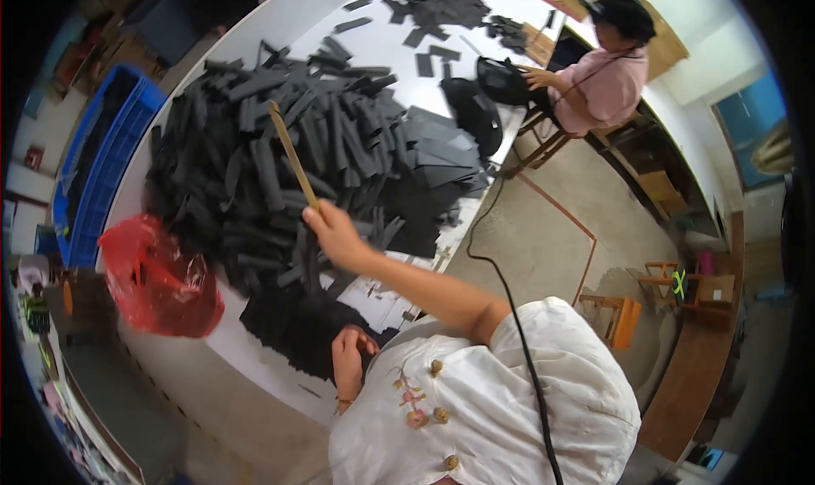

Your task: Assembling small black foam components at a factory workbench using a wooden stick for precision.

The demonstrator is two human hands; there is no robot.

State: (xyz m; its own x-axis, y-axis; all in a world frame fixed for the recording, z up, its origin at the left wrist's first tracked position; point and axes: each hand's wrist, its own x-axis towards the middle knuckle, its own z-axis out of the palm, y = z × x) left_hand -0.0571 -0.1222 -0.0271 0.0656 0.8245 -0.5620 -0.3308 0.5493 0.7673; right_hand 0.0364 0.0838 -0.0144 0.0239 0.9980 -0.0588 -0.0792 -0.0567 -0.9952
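In my right hand (333, 234) is a flat, narrow wooden stick (293, 158), gripped at its near end. The stick slants up and to the left over a large heap of dark grey foam-like strips (289, 137). My left hand (348, 362) is low, close to my body, with its fingers curled at the edge of a spread of black sheet pieces (293, 332). What those fingers hold, if anything, is hidden. Flat dark grey sheets (446, 149) lie overlapped at the heap's right side.
A red plastic bag (161, 277) sits at the table's left edge, with a blue crate (106, 162) beyond. Across the white table (340, 47), a seated person (611, 77) works near black bundles (475, 111). A black cable (509, 302) hangs in front of me. Wooden stools (611, 319) stand right.
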